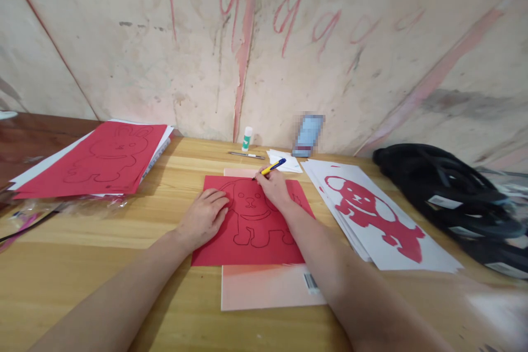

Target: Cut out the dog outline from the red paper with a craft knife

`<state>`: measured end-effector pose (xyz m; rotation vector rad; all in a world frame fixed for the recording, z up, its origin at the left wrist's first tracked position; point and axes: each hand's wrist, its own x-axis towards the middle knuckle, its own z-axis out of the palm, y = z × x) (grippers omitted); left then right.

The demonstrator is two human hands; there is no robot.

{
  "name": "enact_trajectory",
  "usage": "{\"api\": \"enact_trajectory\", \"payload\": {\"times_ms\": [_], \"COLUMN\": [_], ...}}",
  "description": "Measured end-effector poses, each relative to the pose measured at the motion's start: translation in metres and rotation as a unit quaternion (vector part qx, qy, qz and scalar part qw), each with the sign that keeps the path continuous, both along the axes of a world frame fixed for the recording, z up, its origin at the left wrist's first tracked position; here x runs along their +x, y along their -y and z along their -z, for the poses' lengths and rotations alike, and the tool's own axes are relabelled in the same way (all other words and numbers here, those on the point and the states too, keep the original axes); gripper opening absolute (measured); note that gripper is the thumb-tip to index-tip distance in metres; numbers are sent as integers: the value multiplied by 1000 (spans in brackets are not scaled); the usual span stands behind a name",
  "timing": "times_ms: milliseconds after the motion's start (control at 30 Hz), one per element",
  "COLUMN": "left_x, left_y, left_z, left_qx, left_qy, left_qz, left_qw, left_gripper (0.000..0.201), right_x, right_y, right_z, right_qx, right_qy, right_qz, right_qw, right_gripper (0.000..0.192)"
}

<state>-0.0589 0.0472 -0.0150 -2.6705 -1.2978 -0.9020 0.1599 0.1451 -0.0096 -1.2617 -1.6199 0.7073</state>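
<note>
Right fingers (265,178) grip pen (275,165); dog drawing (251,203) partly hidden.

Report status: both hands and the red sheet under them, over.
Right hand holds pen, tip at red sheet. Left hand rests on sheet. Right forearm hides part of dog drawing.

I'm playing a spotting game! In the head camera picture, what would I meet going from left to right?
Red sheet with an animal outline → left hand → glue stick → right hand gripping a yellow-and-blue pen → pixelated phone → red paper dog.
</note>
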Motion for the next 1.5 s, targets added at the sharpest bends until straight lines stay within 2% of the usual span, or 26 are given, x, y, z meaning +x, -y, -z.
{"api": "enact_trajectory", "payload": {"times_ms": [1500], "left_x": [-1], "left_y": [-1], "left_z": [2], "left_qx": [-5], "left_qy": [11], "left_qz": [5], "left_qw": [1000], "left_gripper": [22], "right_x": [-2], "right_y": [1], "right_z": [-1], "right_qx": [-1], "right_qy": [8], "right_qz": [-40], "right_qw": [999], "right_gripper": [15]}}
